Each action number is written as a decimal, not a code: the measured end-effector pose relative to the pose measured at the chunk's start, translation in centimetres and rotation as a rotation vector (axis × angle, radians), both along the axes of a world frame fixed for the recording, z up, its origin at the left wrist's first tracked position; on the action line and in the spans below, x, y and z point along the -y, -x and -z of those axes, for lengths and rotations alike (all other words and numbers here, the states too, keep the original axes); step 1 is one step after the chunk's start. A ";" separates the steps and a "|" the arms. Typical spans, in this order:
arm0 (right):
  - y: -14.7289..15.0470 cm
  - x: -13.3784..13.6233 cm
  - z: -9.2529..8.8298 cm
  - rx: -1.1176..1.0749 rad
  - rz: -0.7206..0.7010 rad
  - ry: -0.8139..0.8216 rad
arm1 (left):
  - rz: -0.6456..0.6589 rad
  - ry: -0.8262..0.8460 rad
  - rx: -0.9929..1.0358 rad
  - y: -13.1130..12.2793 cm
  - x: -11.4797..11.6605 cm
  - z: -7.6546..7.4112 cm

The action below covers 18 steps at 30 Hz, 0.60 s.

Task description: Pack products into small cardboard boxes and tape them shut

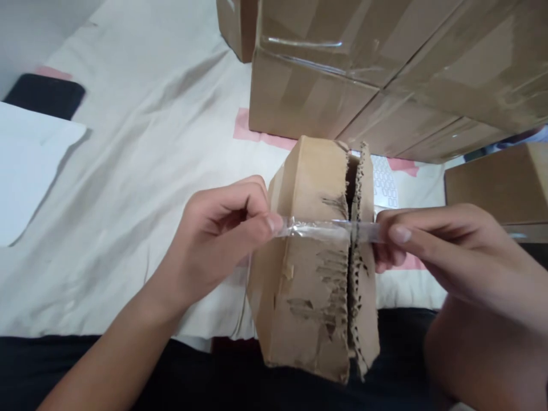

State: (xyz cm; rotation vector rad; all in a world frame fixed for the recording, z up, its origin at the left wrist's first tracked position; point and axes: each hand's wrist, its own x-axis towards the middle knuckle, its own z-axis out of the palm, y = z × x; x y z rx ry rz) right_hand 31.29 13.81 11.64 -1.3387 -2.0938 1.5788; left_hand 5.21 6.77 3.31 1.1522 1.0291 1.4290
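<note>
A strip of clear tape (319,229) is stretched level between my two hands, across the top of a worn cardboard box (314,319). My left hand (226,237) pinches the tape's left end between thumb and fingers, beside the box's left edge. At the right end, my right hand (440,245) pinches the tape just past the box's right edge. The box's two top flaps have torn, ragged edges with a narrow gap between them. Whether the tape touches the cardboard or hangs just over it, I cannot tell.
Large taped cardboard boxes (317,103) stand behind the worn box, with another box (492,180) at the right. A white board-like thing (34,165) and a black object (47,94) lie at the left on the cream cloth (141,154). Pink patches (261,131) show on it.
</note>
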 end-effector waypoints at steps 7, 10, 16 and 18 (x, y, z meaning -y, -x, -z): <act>0.5 -0.3 2.6 -0.153 -0.024 -0.009 | -0.066 0.013 0.146 -0.6 0.7 -0.3; 0.9 -0.3 2.9 -0.185 -0.060 -0.049 | -0.058 -0.026 0.166 -0.5 0.6 -0.3; 0.6 -0.3 2.8 -0.279 -0.042 -0.116 | 0.097 0.015 0.269 -0.3 0.3 -0.2; 0.3 -0.2 2.5 -0.259 0.029 -0.164 | 0.187 0.090 0.332 -0.6 0.3 0.0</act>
